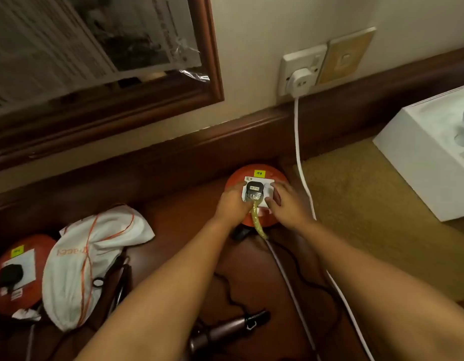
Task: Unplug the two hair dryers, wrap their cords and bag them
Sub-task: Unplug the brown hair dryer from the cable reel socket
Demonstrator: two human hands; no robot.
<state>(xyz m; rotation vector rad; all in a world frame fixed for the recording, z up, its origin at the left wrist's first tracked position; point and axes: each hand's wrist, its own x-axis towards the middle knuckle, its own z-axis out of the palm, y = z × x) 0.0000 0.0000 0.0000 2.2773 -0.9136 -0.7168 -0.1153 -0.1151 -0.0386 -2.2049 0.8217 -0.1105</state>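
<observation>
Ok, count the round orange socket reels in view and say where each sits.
2. One round orange socket reel lies by the dark wooden skirting, under both hands; the other orange reel lies at the left edge beside the white drawstring bag. More may lie outside the frame.

Black plug (254,191) in white socket (267,191) on orange reel (251,171)

framed mirror (95,61), white box (428,162), wall socket (301,71)
</observation>
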